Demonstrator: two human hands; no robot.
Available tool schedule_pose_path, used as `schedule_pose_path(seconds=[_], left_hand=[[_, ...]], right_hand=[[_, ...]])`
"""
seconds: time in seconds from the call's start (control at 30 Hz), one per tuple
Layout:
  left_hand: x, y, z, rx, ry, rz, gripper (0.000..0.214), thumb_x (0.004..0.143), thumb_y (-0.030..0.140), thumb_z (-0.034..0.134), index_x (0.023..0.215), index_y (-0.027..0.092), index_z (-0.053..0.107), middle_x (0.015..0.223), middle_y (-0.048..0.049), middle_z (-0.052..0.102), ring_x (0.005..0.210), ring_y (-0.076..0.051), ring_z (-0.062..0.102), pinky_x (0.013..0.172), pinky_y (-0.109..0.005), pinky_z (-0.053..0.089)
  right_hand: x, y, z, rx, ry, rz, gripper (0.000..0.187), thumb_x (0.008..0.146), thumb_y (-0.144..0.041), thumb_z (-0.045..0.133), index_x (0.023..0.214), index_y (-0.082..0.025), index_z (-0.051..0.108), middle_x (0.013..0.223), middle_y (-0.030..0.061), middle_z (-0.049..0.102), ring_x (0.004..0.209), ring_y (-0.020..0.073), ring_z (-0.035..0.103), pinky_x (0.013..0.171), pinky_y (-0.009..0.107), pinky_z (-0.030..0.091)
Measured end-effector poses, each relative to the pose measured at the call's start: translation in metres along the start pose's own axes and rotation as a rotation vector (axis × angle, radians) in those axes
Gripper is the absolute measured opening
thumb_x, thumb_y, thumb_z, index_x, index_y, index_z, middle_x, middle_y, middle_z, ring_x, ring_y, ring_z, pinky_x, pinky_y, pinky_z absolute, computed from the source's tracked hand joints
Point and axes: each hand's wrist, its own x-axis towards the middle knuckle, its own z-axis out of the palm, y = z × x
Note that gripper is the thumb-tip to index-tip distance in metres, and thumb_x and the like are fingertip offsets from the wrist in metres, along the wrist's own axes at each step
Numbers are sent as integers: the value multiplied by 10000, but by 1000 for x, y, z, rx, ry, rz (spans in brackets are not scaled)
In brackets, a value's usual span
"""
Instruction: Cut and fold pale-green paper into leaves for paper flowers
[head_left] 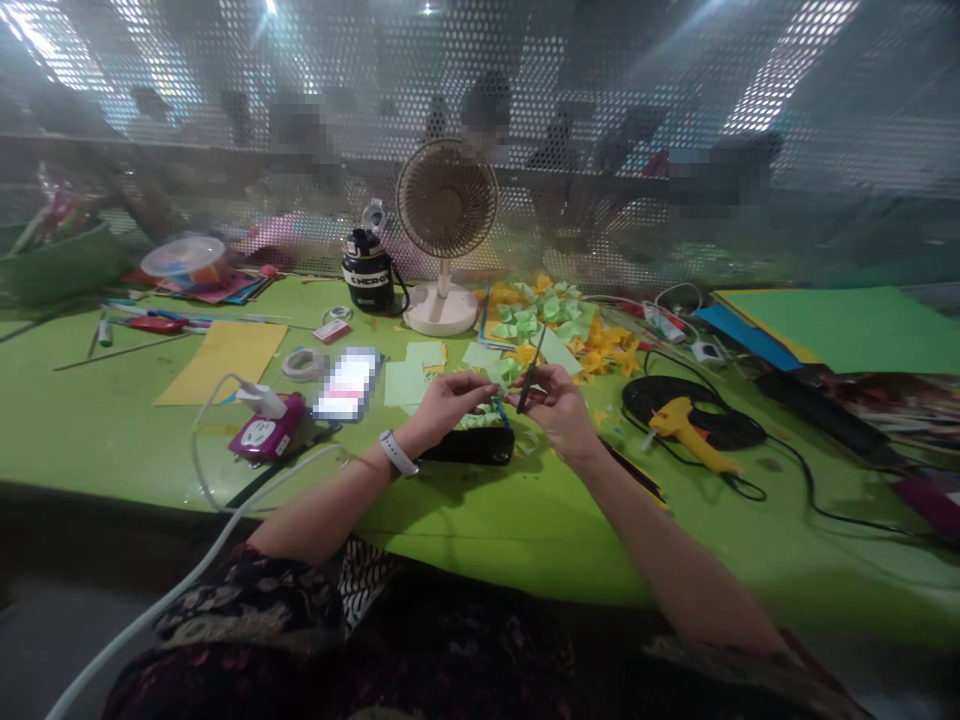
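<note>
L hand (448, 402) and R hand (561, 405) were raised close together over the middle of the green table (525, 525), just above a black pouch (469, 447) lying near the front edge. L fingers were narrowed to a pinch on a small green paper bit (496, 383); it was tiny and blurred, so its shape couldn't be told. R hand was closed around a thin dark stick (529, 378), held tilted with the tip up and away from the person, its lower end right beside the paper bit. A white wristband (396, 452) sat on the L wrist.

Progress, as a judgement: a good part looked done. A pile of folded green and yellow pieces (559, 322) lay behind the hands, near the fan (446, 215). Flat pale green squares (409, 380) sat unfolded just left of the hands, so more stock prob. remained. The yellow glue gun (686, 425) lay on its side to the R, not in hand, so any gluing stage seemed not yet reached for this bit.

Other items: tape roll (302, 363) and yellow sheet (225, 360) to the L, black mug (367, 270) next to the fan base, and a big green sheet (847, 325) far R.
</note>
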Motion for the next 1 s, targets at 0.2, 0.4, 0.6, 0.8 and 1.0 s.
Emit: schedule_pose_path(seconds=[0.2,0.4,0.6,0.8,1.0], left_hand=[[1,0,-3,-38,-42,-13,394,653,491,814,797,136,718,768,-45,711,686,-121,641,633,-247,533],[3,14,-7,-154,95,21,435,614,495,835,773,136,648,754,-21,695,705,-125,666,623,-230,536],[6,23,-11,-233,139,81,438,631,486,832,801,140,623,768,-20,691,780,-167,705,640,-251,561],[9,21,-13,-246,101,89,444,636,490,827,814,139,622,795,-33,700,762,-156,695,639,-270,583],[9,19,-13,-229,104,92,455,636,501,821,814,132,624,780,-36,694,759,-156,685,638,-293,602]], right_hand=[[-1,-4,0,-22,-25,-4,531,512,-348,901,874,-232,531,838,-26,666,729,154,666,769,362,593],[0,-11,-6,-86,-110,140,550,474,-520,893,782,-202,566,709,-18,633,555,115,569,455,249,516],[-4,-14,-10,-224,-323,228,488,602,-565,832,786,-185,588,691,-14,631,475,66,508,422,207,468],[-4,-11,-11,-250,-366,222,485,637,-570,811,794,-184,563,697,-17,620,468,58,487,430,210,453],[-6,-12,-9,-252,-340,215,492,602,-546,833,815,-193,565,746,-16,603,565,90,523,448,217,453]])
